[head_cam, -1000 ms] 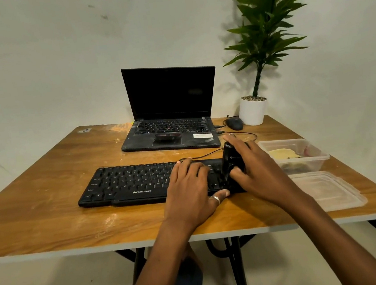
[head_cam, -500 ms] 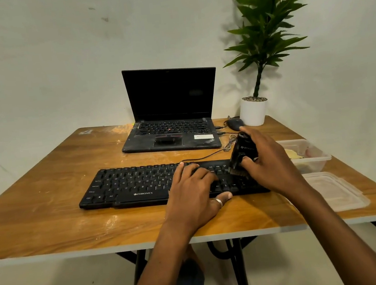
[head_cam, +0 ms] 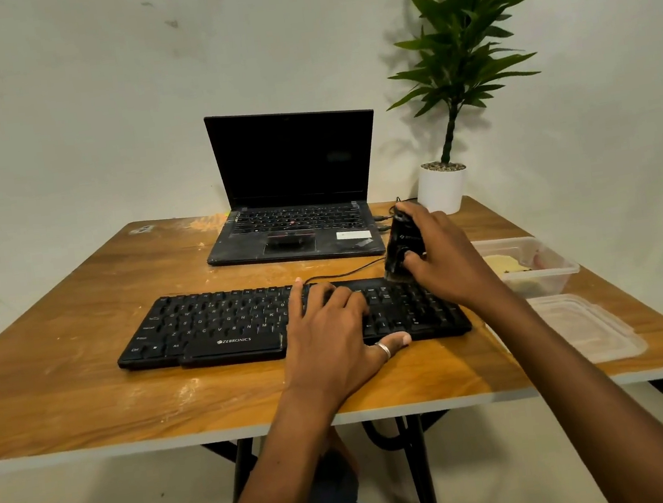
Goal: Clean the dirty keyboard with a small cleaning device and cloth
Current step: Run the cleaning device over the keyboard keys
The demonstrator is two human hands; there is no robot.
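While the left hand [head_cam: 328,339] lies, fingers [head_cam: 346,301] relaxed, on one keyboard [head_cam: 222,325], the right hand [head_cam: 449,268] grips one cleaning device [head_cam: 402,244]

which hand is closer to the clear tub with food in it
Right. The right hand, gripping the cleaning device over the right end of the keyboard, sits just left of the tub. The left hand rests on the keyboard farther left.

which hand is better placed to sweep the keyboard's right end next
Right. The right hand grips the cleaning device, its lower end at the keyboard's right keys; the left hand lies flat on the keys, holding nothing.
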